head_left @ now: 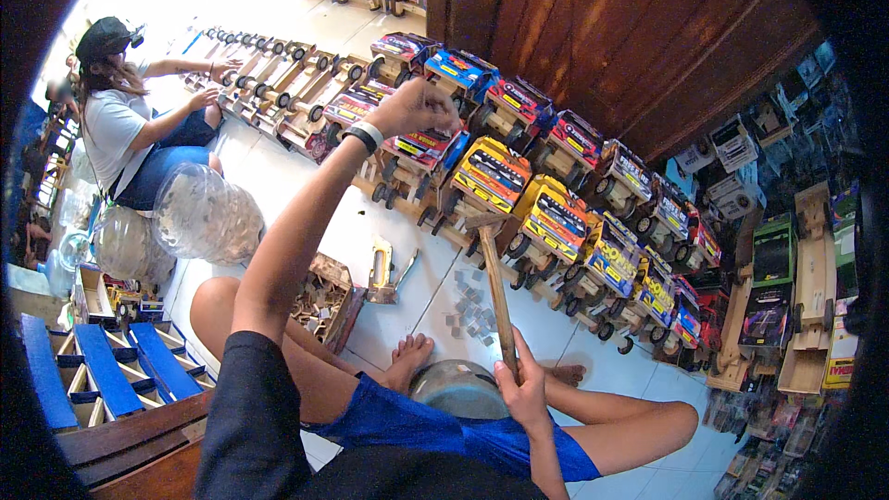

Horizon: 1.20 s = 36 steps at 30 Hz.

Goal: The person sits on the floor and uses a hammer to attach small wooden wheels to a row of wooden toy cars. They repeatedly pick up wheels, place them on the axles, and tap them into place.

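Hammer (497, 287) upright in the right hand (526, 391), left hand (417, 114) at the toy trucks (494, 171)

The right hand is closed round the lower end of the hammer's wooden handle, in front of the blue shorts (407, 417). The hammer's head is at the far end of the handle, in view just before the near row of trucks. The left hand is stretched forward above the trucks' left part, fingers half curled; whether it touches or holds anything cannot be told.

The trucks stand close together in slanting rows, leaving little room between them. Their far side runs along a dark wooden door (593, 37); leftward the line continues as bare wooden frames (301, 83) on black wheels, where another person (120, 120) sits reaching out. Between the near row and the seated person's feet is a strip of tiled floor (421, 268), partly taken up by scattered small grey squares (472, 315) and a yellow hand tool (381, 267).

Beside the left leg, an open box (348, 322) holds many small brown pieces (319, 301). Farther left, a large clear plastic container (188, 183) bulges with pale contents, hard to make out. A grey round vessel (454, 389) sits between the legs.
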Each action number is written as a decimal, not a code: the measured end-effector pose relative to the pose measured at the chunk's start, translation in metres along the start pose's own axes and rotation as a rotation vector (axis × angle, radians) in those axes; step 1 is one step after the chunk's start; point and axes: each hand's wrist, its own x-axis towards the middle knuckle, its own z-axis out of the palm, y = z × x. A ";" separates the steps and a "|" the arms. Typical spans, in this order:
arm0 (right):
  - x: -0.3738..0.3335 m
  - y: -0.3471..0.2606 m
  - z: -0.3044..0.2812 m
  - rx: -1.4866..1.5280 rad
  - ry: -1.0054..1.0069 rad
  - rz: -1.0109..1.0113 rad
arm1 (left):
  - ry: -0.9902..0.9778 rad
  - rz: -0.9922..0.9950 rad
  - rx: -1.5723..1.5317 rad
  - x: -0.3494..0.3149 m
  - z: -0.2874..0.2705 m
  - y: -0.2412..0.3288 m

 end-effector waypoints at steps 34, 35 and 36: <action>0.071 -0.091 0.026 -0.459 0.151 -0.284 | -0.210 -0.108 0.122 0.007 -0.002 -0.018; 0.075 -0.092 0.027 -0.473 0.138 -0.279 | -0.225 -0.118 0.139 0.008 -0.003 -0.020; 0.079 -0.093 0.028 -0.490 0.126 -0.283 | -0.224 -0.100 0.129 0.009 -0.003 -0.022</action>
